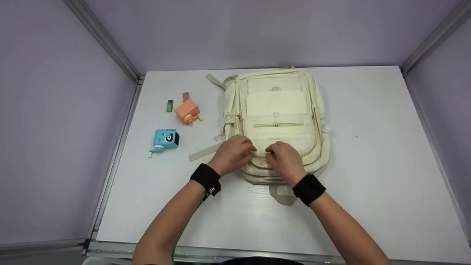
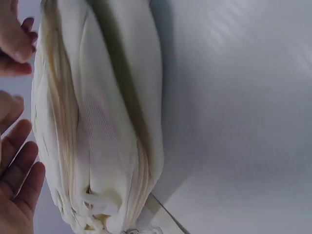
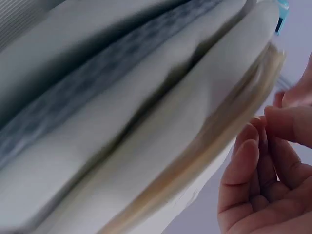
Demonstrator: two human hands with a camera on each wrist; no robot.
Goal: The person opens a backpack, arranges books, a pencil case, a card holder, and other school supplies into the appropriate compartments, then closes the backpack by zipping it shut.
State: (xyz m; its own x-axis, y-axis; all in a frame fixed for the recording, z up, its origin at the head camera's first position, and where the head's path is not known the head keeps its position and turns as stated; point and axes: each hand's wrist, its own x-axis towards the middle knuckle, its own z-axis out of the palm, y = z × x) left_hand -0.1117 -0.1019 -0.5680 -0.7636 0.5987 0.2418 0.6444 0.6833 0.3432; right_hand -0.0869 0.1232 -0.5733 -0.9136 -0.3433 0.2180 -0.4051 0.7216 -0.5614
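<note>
A cream backpack (image 1: pixel 276 105) lies on its back on the white table, its front pockets and zips facing up. My left hand (image 1: pixel 235 152) hovers at the lower left of the front pocket, fingers loosely bent; the left wrist view shows nothing in it. Close by on the right, my right hand (image 1: pixel 285 160) is at the pocket's lower edge. Its thumb and fingertips come together in the right wrist view, but whether they pinch anything there cannot be made out. The layered side of the backpack (image 2: pixel 112 117) fills much of the left wrist view.
Left of the backpack are an orange box with a crank (image 1: pixel 187 110) and a blue box with a crank (image 1: pixel 166 138), both like pencil sharpeners. Beside them lie a small green block (image 1: pixel 169 106) and a reddish block (image 1: pixel 186 96). A loose strap (image 1: pixel 203 152) sticks out leftward.
</note>
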